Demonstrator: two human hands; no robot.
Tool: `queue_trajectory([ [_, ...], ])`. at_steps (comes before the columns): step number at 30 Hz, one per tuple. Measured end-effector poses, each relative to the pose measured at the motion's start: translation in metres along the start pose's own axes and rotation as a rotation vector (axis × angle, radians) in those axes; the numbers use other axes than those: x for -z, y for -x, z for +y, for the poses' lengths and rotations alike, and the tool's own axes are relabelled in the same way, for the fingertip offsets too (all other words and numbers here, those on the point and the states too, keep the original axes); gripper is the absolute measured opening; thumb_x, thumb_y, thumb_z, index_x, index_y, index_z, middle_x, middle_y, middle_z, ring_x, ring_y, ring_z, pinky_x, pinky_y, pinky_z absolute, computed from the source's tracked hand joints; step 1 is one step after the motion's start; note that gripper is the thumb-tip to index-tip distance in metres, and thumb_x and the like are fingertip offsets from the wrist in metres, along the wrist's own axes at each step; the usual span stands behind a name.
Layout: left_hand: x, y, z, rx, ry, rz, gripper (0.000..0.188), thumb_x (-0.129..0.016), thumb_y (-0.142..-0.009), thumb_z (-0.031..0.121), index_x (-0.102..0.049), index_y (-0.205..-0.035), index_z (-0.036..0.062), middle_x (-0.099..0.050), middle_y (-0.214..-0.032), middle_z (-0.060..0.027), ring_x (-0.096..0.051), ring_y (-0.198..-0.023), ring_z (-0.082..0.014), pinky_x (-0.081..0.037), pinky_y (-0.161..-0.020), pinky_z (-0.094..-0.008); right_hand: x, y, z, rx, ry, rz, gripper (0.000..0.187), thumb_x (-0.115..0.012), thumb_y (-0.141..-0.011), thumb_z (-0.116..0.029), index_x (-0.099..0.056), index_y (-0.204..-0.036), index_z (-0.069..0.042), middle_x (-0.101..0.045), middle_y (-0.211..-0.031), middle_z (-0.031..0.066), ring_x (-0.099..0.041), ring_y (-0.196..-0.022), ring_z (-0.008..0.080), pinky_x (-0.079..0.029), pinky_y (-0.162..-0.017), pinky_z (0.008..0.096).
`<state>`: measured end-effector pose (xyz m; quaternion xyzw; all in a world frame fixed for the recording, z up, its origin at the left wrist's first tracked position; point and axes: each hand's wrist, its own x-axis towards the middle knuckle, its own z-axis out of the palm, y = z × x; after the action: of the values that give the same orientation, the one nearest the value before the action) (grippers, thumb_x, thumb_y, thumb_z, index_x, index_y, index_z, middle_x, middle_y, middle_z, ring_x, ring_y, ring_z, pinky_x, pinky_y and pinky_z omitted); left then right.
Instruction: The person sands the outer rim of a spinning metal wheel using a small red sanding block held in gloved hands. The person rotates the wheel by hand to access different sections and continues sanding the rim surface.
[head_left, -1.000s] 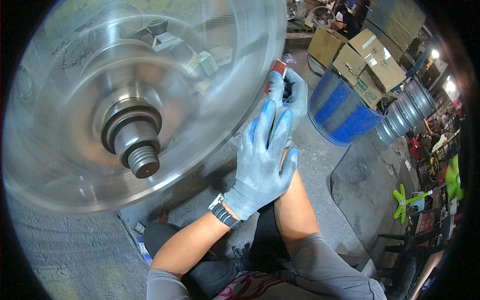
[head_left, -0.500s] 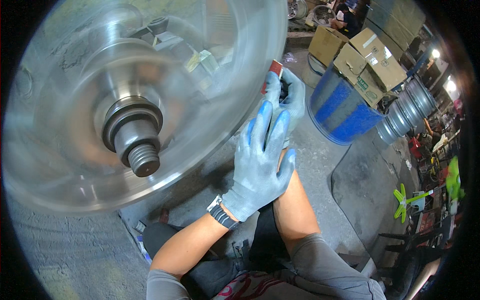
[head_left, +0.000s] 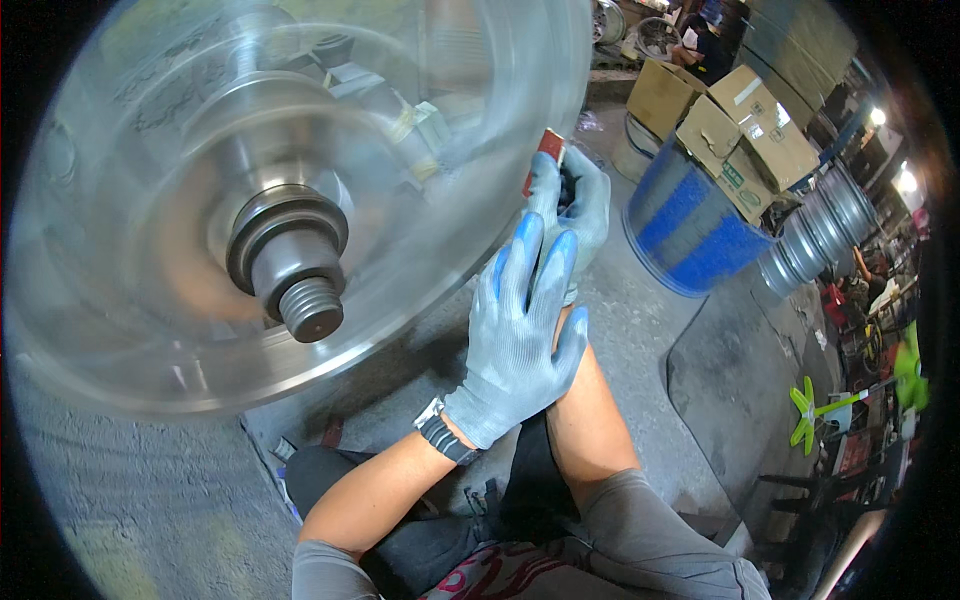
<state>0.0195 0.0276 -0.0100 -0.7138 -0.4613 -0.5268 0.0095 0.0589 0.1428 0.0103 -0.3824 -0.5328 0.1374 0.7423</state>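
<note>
A large wheel rim (head_left: 225, 385) spins at the left, blurred and see-through with motion, around a threaded metal shaft (head_left: 300, 270). Beside its right edge, my right hand (head_left: 588, 205), in a grey-blue glove, pinches a red sandpaper-like piece (head_left: 551, 145). That piece is at the wheel's outer edge; whether it touches cannot be made out. My left hand (head_left: 508, 350), gloved the same way with blue fingertips, lies across the back of my right hand and wrist. Its fingers are stretched out and hold nothing. A watch (head_left: 445, 432) is on my left wrist.
A blue bin (head_left: 690, 220) with cardboard boxes (head_left: 770, 125) on top stands right of the wheel. Metal rims (head_left: 820, 230) are stacked beyond it. A dark mat (head_left: 730, 370) and a green-legged fan (head_left: 808, 412) are farther right. Another person (head_left: 705, 50) sits at the back.
The wheel and its shaft appear slightly farther right and higher in the picture. The bin also sits a little farther right. Both hands keep nearly the same pose and grip.
</note>
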Motion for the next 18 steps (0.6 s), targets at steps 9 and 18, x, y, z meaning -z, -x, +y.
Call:
queue_trajectory([
  [9, 0.006, 0.006, 0.000, 0.012, 0.003, 0.007, 0.084, -0.075, -0.089, 0.013, -0.040, -0.164, 0.0034, -0.031, -0.168, -0.0319, -0.041, -0.150, -0.0485, -0.037, -0.120, -0.0553, -0.002, 0.005, -0.001, 0.121, 0.053, 0.016, 0.018, -0.076, -0.098, -0.007, -0.073, -0.115, -0.006, -0.066, -0.092, 0.0087, -0.064, -0.086, 0.0225, -0.053, -0.076, 0.0386],
  [18, 0.011, 0.010, 0.000, 0.003, -0.016, 0.030, 0.083, -0.075, -0.090, 0.014, -0.040, -0.164, 0.0023, -0.032, -0.168, -0.0322, -0.039, -0.151, -0.0486, -0.037, -0.121, -0.0548, -0.003, 0.012, -0.009, 0.088, 0.068, -0.018, 0.019, -0.075, -0.099, -0.011, -0.073, -0.118, -0.008, -0.061, -0.092, 0.0066, -0.057, -0.077, 0.0182, -0.049, -0.068, 0.0349],
])
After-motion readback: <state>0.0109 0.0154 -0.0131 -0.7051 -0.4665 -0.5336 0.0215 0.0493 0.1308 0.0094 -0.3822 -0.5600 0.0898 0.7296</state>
